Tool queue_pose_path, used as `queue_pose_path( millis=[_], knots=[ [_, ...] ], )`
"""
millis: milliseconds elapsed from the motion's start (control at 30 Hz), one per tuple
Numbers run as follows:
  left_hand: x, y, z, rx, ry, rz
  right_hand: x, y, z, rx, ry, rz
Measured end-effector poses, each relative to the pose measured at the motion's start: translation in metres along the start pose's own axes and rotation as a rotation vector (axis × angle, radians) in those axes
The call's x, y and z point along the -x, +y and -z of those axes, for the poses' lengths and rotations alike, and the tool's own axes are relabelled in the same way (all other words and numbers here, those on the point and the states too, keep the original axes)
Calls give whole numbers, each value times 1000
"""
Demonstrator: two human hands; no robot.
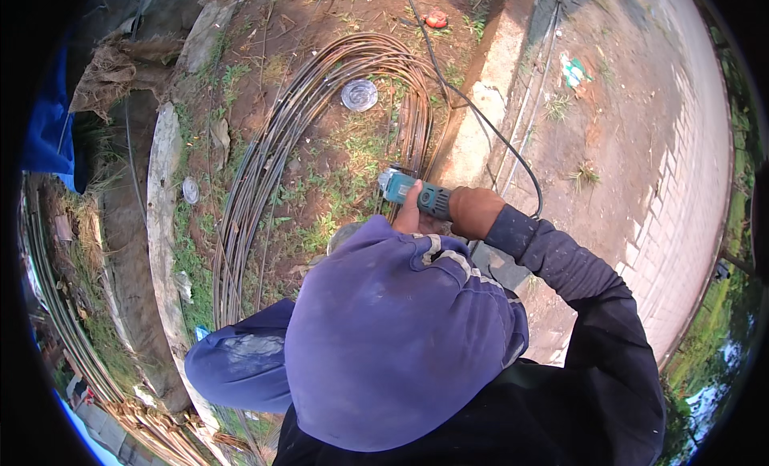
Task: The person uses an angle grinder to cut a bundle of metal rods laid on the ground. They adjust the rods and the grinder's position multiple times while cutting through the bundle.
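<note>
I am holding the teal grinder point(416, 194) low beyond my raised knee point(392, 330), its front end point(389, 181) pointing left, close to the bent rods point(264, 170). My right hand point(477, 213) is gripping the rear; my left hand point(409, 214) is clasping the middle, thumb up, fingers partly hiding. Good control is depending on both grips being firm, the knee sitting clear, and the black cord point(517, 150) trailing away from the front. I cannot tell whether anything is touching a rod.
</note>
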State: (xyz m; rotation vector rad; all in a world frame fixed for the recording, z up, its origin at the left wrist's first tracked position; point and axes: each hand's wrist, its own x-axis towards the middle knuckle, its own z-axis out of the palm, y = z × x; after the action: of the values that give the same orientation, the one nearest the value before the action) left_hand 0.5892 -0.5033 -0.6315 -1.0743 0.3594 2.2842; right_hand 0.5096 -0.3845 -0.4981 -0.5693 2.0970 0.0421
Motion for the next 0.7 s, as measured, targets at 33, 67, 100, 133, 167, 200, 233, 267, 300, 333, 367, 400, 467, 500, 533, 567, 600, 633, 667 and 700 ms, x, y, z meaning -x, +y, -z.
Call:
queue_pose_path(
  millis=[33, 67, 100, 133, 167, 200, 233, 267, 300, 333, 367, 400, 467, 500, 533, 567, 600, 633, 667, 700],
  knots=[
    [0, 0, 1, -1, -13, 3, 0, 0, 0, -6, 1, -7],
    [-1, 0, 3, -2, -26, 6, 0, -1, 0, -13, 2, -14],
    [-1, 0, 3, 9, -18, -7, 0, -2, 0, -19, 4, -21],
    [-1, -1, 2, 19, -12, -17, 0, -1, -2, -13, 13, -17],
    [-1, -2, 1, 30, -6, -26, -1, 0, -5, -7, 23, -13],
    [-1, -2, 1, 16, -8, -17, -2, 1, -6, -1, 33, -9],
    [0, 0, 0, 3, -8, -12, -1, 1, -5, 1, 17, -3],
    [1, 1, 0, -11, -8, -6, 0, 2, -3, 2, 1, 3],
    [0, 0, 1, 14, -13, -8, 1, 2, -2, 4, -16, 10],
    [-1, -1, 2, 39, -19, -10, 0, 1, -2, 4, -4, 7],
    [-1, -2, 2, 64, -25, -12, -1, 1, -4, 4, 7, 4],
    [-2, -1, 3, 57, -16, -9, -1, 0, -4, 4, 19, 1],
    [1, 1, 2, 48, 10, 1, 0, -5, 3, -8, -29, -36],
    [1, 1, 2, 26, 3, 5, 0, -7, 6, -13, -53, -53],
    [3, 3, -1, 3, -5, 9, 0, -5, 5, -15, -47, -41],
    [5, 4, -3, -20, -13, 13, 1, -2, 4, -16, -41, -29],
    [8, 4, -6, -7, 14, 6, 1, 0, 2, -16, -35, -16],
    [15, 6, -14, 7, 37, -2, 0, 1, 0, -5, -15, -18],
    [19, 6, -19, 23, 61, -11, -1, 1, -3, 8, 3, -21],
    [18, 6, -21, 11, 70, 9, -1, 1, -4, 21, 22, -23]
  ],
)
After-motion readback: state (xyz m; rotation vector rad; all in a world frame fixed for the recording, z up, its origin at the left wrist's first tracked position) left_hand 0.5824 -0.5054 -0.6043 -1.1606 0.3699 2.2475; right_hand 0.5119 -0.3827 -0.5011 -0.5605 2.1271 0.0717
